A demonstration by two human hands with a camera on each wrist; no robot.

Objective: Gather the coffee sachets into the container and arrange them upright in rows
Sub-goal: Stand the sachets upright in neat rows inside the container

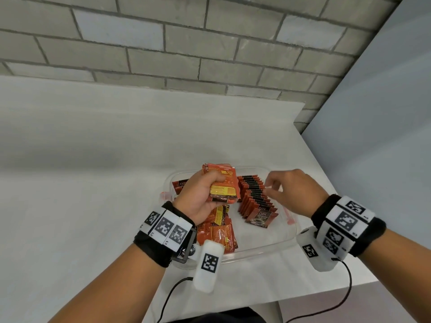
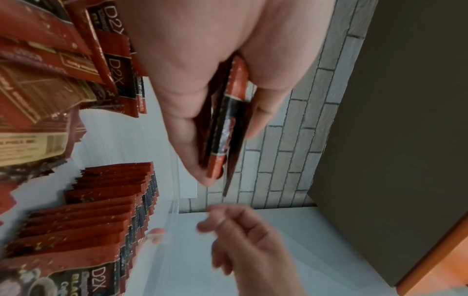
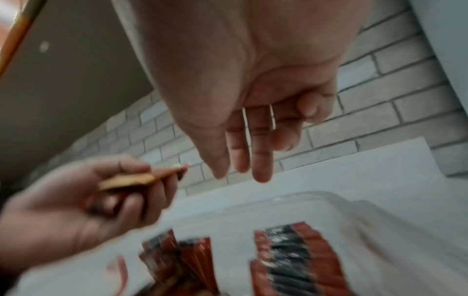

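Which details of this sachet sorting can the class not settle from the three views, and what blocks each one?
- Sachet count in the left hand: its stack overlaps in the head view and is edge-on in the left wrist view.
- Print on the row: right wrist view blurred.
- Pile: partly hidden by the left wrist in the head view.
- Container near-left corner: hidden by the wrist camera.
- Right hand fingertip contact with the row: unclear.

Empty right hand [image 3: 243,112] above sachet row [image 3: 298,258]

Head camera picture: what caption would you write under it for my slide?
Left hand grips a stack of sachets over the clear container; right hand empty.
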